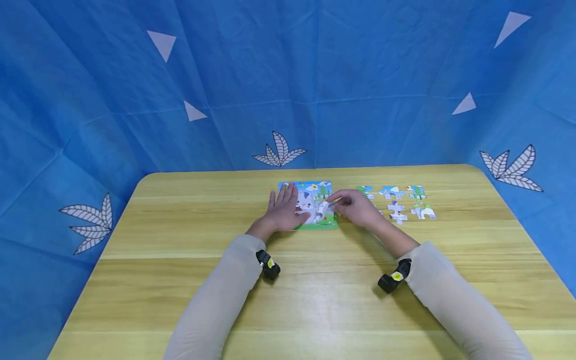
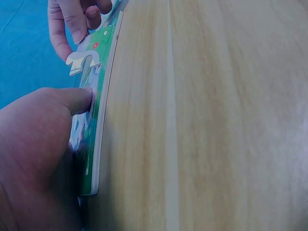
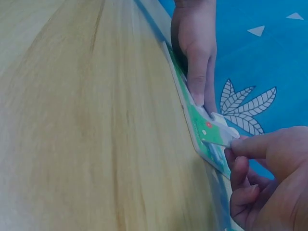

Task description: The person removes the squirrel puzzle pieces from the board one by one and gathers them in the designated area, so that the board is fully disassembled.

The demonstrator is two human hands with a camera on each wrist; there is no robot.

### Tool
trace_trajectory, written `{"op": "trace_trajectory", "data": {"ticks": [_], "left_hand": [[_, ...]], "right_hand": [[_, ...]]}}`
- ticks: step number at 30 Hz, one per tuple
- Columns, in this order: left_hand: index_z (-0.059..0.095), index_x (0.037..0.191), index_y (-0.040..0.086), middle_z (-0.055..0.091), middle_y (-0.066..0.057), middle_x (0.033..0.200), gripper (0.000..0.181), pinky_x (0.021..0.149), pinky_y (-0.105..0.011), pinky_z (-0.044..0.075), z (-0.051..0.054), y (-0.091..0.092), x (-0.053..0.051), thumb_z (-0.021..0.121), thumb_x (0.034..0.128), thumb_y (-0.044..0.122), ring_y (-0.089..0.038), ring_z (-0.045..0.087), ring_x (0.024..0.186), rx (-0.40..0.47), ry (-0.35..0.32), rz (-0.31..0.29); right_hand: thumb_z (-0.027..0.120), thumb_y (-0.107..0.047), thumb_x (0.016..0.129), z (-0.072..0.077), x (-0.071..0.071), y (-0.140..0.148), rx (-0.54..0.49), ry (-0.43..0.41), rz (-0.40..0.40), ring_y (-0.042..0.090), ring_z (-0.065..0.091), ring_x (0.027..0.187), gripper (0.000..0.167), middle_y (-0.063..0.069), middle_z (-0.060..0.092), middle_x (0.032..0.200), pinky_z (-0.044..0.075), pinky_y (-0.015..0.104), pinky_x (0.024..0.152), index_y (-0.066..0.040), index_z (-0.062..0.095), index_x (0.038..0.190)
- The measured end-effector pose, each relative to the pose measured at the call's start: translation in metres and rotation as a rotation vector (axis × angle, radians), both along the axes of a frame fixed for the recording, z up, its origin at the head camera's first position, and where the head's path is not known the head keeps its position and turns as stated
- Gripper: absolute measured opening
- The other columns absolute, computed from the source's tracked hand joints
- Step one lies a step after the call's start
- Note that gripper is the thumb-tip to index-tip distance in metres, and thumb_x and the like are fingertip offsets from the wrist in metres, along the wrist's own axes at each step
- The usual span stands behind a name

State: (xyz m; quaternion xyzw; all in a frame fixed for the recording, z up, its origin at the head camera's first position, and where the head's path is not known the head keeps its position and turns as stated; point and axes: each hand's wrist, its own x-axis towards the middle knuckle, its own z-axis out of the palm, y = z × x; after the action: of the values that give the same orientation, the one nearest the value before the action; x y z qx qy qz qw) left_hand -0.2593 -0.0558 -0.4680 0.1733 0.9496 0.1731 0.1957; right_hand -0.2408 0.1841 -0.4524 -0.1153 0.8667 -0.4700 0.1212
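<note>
A small picture puzzle board (image 1: 315,226) with a green lower edge lies near the table's back. My left hand (image 1: 284,214) rests on its left part, fingers spread; in the left wrist view the thumb of the left hand (image 2: 38,139) presses on the picture. At the board's right side my right hand (image 1: 357,207) pinches a puzzle piece (image 3: 214,134), green and white with a red flower, between thumb and fingertips. That piece is tilted up off the board, its knobbed edge raised in the left wrist view. Part of the picture is hidden under the left hand.
Several loose puzzle pieces (image 1: 393,192) lie on the table (image 1: 180,290) to the right of the board, some partly behind the right hand. A blue cloth (image 1: 279,60) with white triangles and leaf drawings hangs behind the table.
</note>
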Motion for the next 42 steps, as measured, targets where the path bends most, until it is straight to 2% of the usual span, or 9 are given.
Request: {"op": "trace_trajectory", "data": {"ticks": [5, 11, 14, 23, 28, 36, 42], "left_hand": [[-0.010, 0.162, 0.007, -0.020, -0.007, 0.169, 0.090, 0.119, -0.047, -0.021, 0.002, 0.000, 0.001, 0.039, 0.1048, 0.056, -0.023, -0.026, 0.152, 0.005, 0.000, -0.006], [-0.010, 0.162, 0.006, -0.020, -0.007, 0.169, 0.091, 0.119, -0.046, -0.021, 0.002, -0.001, 0.001, 0.040, 0.1047, 0.056, -0.024, -0.025, 0.152, 0.006, 0.001, -0.006], [-0.011, 0.162, 0.007, -0.021, -0.007, 0.168, 0.091, 0.119, -0.046, -0.022, 0.000, -0.001, 0.000, 0.040, 0.1047, 0.056, -0.024, -0.026, 0.152, -0.001, -0.002, -0.004], [-0.014, 0.160, 0.011, -0.025, -0.003, 0.167, 0.091, 0.118, -0.045, -0.024, -0.007, 0.000, -0.006, 0.040, 0.1045, 0.057, -0.021, -0.029, 0.150, -0.019, -0.024, 0.006], [-0.014, 0.161, 0.010, -0.025, -0.003, 0.167, 0.091, 0.117, -0.044, -0.025, -0.008, 0.000, -0.007, 0.040, 0.1043, 0.058, -0.021, -0.028, 0.150, -0.011, -0.017, 0.005], [-0.012, 0.161, 0.010, -0.022, -0.004, 0.168, 0.092, 0.118, -0.045, -0.025, -0.012, -0.002, -0.008, 0.041, 0.1039, 0.058, -0.021, -0.027, 0.151, 0.007, 0.000, 0.003], [-0.013, 0.161, 0.010, -0.024, -0.002, 0.167, 0.093, 0.117, -0.044, -0.025, -0.012, -0.001, -0.009, 0.042, 0.1033, 0.058, -0.021, -0.028, 0.151, 0.010, -0.012, 0.006]], "right_hand": [[0.062, -0.004, 0.100, -0.003, 0.002, 0.001, -0.029, -0.006, -0.013, 0.022, 0.057, 0.071, 0.021, 0.016, 0.071, 0.096, 0.046, 0.029, 0.060, 0.000, 0.070, 0.120], [0.068, -0.007, 0.098, -0.008, 0.002, -0.001, -0.032, -0.023, -0.067, 0.019, 0.057, 0.068, 0.010, 0.010, 0.069, 0.088, 0.047, 0.027, 0.058, -0.001, 0.073, 0.104], [0.069, -0.009, 0.097, -0.009, 0.002, -0.002, -0.026, -0.020, -0.079, 0.019, 0.057, 0.068, 0.009, 0.008, 0.068, 0.086, 0.047, 0.026, 0.058, -0.002, 0.073, 0.101], [0.069, -0.009, 0.098, -0.010, 0.005, -0.001, -0.036, 0.021, -0.036, 0.019, 0.058, 0.076, 0.009, 0.009, 0.067, 0.090, 0.047, 0.027, 0.063, -0.002, 0.071, 0.102], [0.066, -0.010, 0.100, -0.004, 0.005, 0.001, -0.065, -0.004, -0.029, 0.023, 0.058, 0.073, 0.011, 0.012, 0.067, 0.090, 0.049, 0.029, 0.062, -0.001, 0.070, 0.106], [0.064, -0.014, 0.102, 0.012, 0.010, 0.017, -0.109, -0.096, -0.018, 0.027, 0.063, 0.084, 0.020, 0.012, 0.069, 0.099, 0.054, 0.035, 0.071, 0.000, 0.069, 0.115], [0.065, -0.016, 0.101, 0.024, 0.020, 0.041, -0.095, -0.146, -0.019, 0.020, 0.057, 0.078, 0.025, 0.006, 0.069, 0.094, 0.053, 0.033, 0.070, 0.002, 0.068, 0.118]]}}
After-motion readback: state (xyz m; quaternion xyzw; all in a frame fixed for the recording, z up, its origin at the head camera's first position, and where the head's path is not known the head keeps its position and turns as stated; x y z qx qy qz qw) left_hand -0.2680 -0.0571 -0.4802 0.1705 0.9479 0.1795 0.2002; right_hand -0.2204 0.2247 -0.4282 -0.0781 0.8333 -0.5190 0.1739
